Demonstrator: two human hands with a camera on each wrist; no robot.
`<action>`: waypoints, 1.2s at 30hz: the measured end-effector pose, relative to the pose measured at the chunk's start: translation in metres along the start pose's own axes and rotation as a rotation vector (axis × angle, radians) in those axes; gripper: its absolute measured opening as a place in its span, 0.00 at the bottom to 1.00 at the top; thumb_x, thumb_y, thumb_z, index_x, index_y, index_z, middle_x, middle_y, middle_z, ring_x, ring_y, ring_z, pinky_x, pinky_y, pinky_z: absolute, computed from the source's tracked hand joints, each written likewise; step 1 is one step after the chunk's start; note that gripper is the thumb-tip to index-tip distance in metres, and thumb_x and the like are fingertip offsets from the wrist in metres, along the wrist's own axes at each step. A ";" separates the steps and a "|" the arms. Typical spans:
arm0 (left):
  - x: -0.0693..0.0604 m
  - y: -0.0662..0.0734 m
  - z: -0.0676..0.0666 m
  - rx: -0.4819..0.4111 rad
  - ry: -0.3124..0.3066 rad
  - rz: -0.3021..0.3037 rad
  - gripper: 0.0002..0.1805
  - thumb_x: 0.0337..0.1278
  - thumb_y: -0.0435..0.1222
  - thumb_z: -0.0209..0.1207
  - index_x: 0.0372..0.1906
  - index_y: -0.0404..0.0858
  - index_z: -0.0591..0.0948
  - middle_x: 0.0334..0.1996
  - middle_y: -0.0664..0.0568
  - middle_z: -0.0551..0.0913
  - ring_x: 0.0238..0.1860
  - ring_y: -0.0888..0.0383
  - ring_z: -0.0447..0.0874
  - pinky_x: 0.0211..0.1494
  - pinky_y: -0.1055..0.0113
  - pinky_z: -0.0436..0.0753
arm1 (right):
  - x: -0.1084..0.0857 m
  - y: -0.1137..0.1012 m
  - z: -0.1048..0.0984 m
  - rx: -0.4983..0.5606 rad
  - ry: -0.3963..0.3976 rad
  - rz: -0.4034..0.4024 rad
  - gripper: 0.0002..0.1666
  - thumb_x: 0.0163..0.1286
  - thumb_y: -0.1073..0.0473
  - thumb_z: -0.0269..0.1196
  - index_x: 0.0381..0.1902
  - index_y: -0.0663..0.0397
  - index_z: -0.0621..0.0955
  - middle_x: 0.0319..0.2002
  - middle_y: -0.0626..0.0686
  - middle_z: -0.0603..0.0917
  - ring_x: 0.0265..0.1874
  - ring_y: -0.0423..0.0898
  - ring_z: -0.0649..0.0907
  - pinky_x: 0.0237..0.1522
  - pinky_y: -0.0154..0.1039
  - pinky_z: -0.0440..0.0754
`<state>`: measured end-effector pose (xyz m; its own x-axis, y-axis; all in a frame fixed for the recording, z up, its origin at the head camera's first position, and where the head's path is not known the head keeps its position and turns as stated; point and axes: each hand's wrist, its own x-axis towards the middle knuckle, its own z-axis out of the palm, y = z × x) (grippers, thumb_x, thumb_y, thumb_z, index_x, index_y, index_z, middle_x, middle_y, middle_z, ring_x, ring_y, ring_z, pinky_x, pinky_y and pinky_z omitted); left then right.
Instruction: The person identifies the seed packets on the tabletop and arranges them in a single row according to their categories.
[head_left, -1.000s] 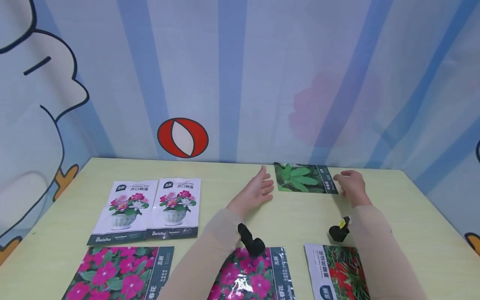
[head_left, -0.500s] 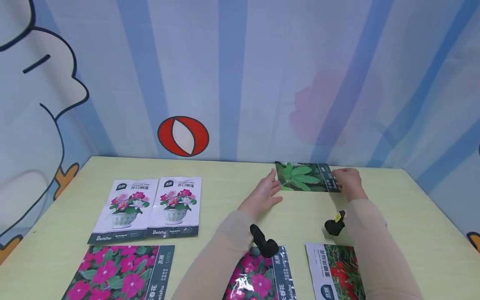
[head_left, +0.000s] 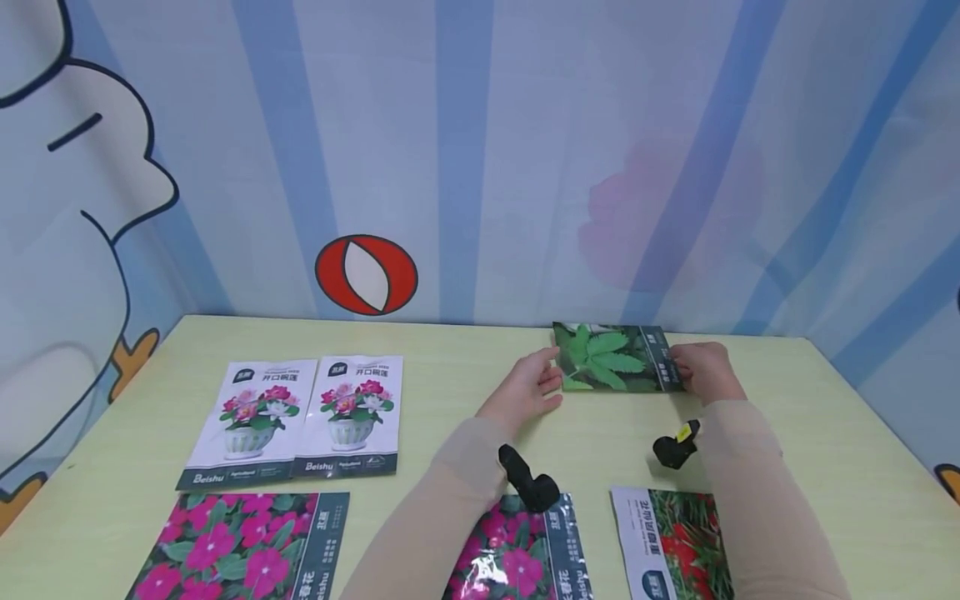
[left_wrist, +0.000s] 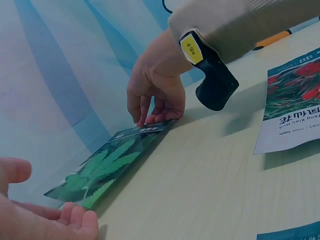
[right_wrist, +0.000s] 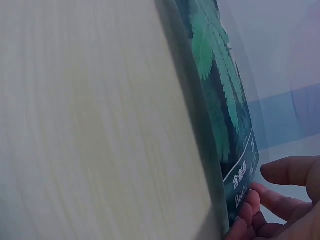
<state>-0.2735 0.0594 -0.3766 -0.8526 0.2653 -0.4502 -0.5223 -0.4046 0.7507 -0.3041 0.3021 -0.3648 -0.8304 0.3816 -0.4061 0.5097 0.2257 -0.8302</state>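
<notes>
A green-leaf seed packet (head_left: 603, 358) lies flat at the table's back edge, right of centre; its near edge stands slightly off the tabletop, with a shadow beneath in the wrist views. My left hand (head_left: 525, 387) is at its left end. In the left wrist view its fingers (left_wrist: 75, 222) touch the packet's lower corner from below, and the thumb is held apart. My right hand (head_left: 708, 372) holds the dark labelled end. Curled fingers (right_wrist: 245, 215) tuck against that end in the right wrist view, with the thumb close by its edge.
Two white flower-pot packets (head_left: 348, 417) lie side by side at left. Nearer are a pink-flower packet (head_left: 225, 546), a second pink-flower packet (head_left: 517, 554) partly under the left forearm, and a red-flower packet (head_left: 675, 542). A printed curtain (head_left: 465, 167) rises behind the table (head_left: 450, 358).
Both hands have closed in on the green-leaf packet's ends from slightly farther out. Its near edge has risen and shifted a little toward me. The other packets have not moved.
</notes>
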 end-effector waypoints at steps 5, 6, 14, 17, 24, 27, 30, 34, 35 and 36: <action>0.023 -0.010 -0.009 0.203 0.036 0.114 0.16 0.58 0.33 0.58 0.50 0.31 0.75 0.30 0.51 0.71 0.33 0.59 0.69 0.47 0.61 0.77 | -0.001 -0.006 -0.002 0.002 -0.022 0.064 0.37 0.64 0.59 0.56 0.67 0.67 0.59 0.45 0.54 0.73 0.29 0.40 0.73 0.28 0.32 0.77; 0.026 -0.012 -0.010 0.224 0.043 0.136 0.18 0.56 0.31 0.59 0.52 0.32 0.75 0.31 0.50 0.73 0.34 0.58 0.70 0.45 0.61 0.78 | -0.001 -0.007 -0.002 0.003 -0.030 0.068 0.35 0.64 0.58 0.56 0.66 0.66 0.61 0.42 0.53 0.73 0.29 0.40 0.73 0.28 0.32 0.76; -0.006 0.009 -0.019 0.233 0.068 0.206 0.19 0.56 0.23 0.54 0.55 0.27 0.73 0.35 0.44 0.77 0.33 0.57 0.75 0.45 0.66 0.78 | -0.008 -0.012 -0.011 0.090 -0.314 -0.014 0.19 0.68 0.56 0.55 0.54 0.54 0.68 0.27 0.44 0.76 0.28 0.39 0.75 0.30 0.32 0.76; -0.017 0.018 -0.024 0.242 0.016 0.193 0.19 0.57 0.22 0.53 0.55 0.25 0.71 0.32 0.46 0.75 0.30 0.59 0.73 0.42 0.69 0.78 | -0.012 -0.014 -0.012 0.143 -0.414 -0.077 0.23 0.70 0.58 0.53 0.60 0.57 0.63 0.29 0.44 0.77 0.30 0.38 0.78 0.33 0.32 0.79; -0.010 0.020 -0.031 0.237 0.016 0.140 0.19 0.56 0.23 0.55 0.54 0.27 0.72 0.31 0.50 0.73 0.28 0.60 0.70 0.31 0.74 0.75 | -0.021 -0.016 -0.008 0.297 -0.542 -0.135 0.16 0.69 0.64 0.54 0.52 0.55 0.63 0.34 0.48 0.78 0.33 0.39 0.81 0.38 0.34 0.82; -0.007 0.020 -0.031 0.207 0.026 0.147 0.19 0.56 0.24 0.55 0.54 0.27 0.72 0.32 0.49 0.73 0.27 0.60 0.70 0.30 0.74 0.74 | -0.025 -0.018 -0.007 0.296 -0.562 -0.153 0.20 0.69 0.65 0.54 0.55 0.56 0.62 0.34 0.48 0.79 0.33 0.40 0.82 0.38 0.34 0.82; -0.007 0.021 -0.031 0.170 0.036 0.153 0.20 0.57 0.24 0.55 0.56 0.27 0.72 0.32 0.49 0.74 0.27 0.60 0.70 0.29 0.75 0.73 | -0.028 -0.019 -0.007 0.288 -0.588 -0.171 0.26 0.69 0.65 0.53 0.62 0.58 0.58 0.35 0.48 0.80 0.34 0.40 0.82 0.38 0.34 0.82; -0.007 0.024 -0.033 0.115 0.052 0.150 0.21 0.57 0.24 0.55 0.57 0.28 0.72 0.33 0.48 0.74 0.27 0.61 0.70 0.29 0.76 0.73 | -0.033 -0.021 -0.007 0.284 -0.619 -0.180 0.26 0.69 0.65 0.52 0.62 0.57 0.58 0.35 0.48 0.81 0.34 0.41 0.82 0.38 0.34 0.82; -0.007 0.024 -0.032 0.078 0.055 0.149 0.21 0.57 0.23 0.55 0.57 0.28 0.72 0.34 0.48 0.74 0.27 0.61 0.69 0.28 0.76 0.72 | -0.035 -0.021 -0.007 0.290 -0.627 -0.182 0.24 0.69 0.66 0.52 0.60 0.56 0.60 0.35 0.48 0.81 0.34 0.41 0.82 0.38 0.34 0.82; -0.007 0.025 -0.032 0.032 0.060 0.148 0.21 0.57 0.23 0.55 0.57 0.28 0.72 0.34 0.48 0.74 0.28 0.61 0.69 0.28 0.77 0.72 | -0.036 -0.021 -0.006 0.297 -0.635 -0.184 0.21 0.69 0.66 0.52 0.58 0.55 0.61 0.35 0.48 0.80 0.34 0.41 0.82 0.38 0.34 0.82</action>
<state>-0.2812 0.0194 -0.3702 -0.9203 0.1518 -0.3605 -0.3905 -0.4073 0.8256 -0.2839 0.2894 -0.3302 -0.9134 -0.2535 -0.3184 0.3414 -0.0514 -0.9385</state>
